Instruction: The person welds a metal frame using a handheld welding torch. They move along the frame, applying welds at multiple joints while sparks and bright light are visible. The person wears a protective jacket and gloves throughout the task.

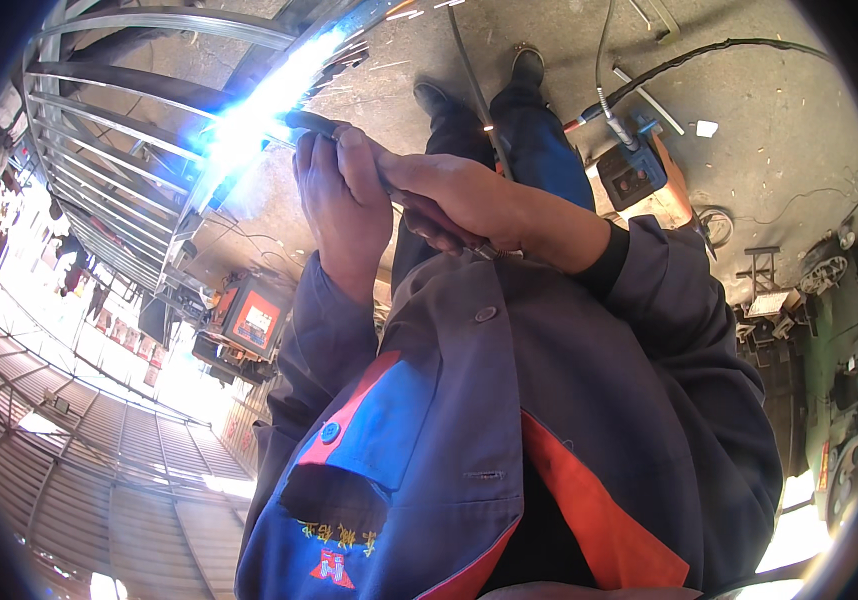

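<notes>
Both hands are together in front of my body, closed around a welding torch (311,122). Its dark front end sticks out past the fingers, while most of the handle is hidden in my grip. My left hand (341,200) wraps the front part, close behind the nozzle. Behind it my right hand (454,195) grips the rear of the torch, some of its fingers out of sight underneath. A glaring blue-white arc burns just beyond the tip, against a metal frame of parallel bars (124,125). Glare hides the exact spot where torch and metal meet. Sparks fly beyond it.
A dark hose (469,75) runs between my legs. To the right stands an orange-and-black box (639,175) with cables attached, near a thick black cable (709,50). An orange machine (249,318) stands at the left. Green machinery (829,350) lines the far right.
</notes>
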Available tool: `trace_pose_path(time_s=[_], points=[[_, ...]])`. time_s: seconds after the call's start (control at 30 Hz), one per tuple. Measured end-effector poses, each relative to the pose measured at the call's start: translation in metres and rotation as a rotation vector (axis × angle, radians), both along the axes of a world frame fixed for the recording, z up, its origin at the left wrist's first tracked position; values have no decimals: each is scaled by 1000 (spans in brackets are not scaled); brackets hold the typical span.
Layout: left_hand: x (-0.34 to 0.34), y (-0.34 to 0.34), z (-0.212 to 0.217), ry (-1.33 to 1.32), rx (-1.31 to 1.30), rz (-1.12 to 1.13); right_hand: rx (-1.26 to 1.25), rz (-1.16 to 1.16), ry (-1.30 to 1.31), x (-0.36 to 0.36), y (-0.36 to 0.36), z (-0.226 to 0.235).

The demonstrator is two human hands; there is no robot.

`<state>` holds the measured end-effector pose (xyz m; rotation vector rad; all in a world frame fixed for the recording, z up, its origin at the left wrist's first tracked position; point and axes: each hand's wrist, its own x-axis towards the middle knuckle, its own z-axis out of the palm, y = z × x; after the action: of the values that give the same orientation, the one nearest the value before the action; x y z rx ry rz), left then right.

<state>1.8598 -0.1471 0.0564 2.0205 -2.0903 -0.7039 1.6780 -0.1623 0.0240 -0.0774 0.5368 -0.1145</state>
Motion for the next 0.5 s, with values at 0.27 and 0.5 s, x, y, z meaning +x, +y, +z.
trace_pose_path(time_s=[0.27,0.5], points=[[4,3,-11,-21,-148,-68,-17,16,15,2,1,-1],[5,2,-11,-68,-89,-41,-15,-11,20,1,1,0]])
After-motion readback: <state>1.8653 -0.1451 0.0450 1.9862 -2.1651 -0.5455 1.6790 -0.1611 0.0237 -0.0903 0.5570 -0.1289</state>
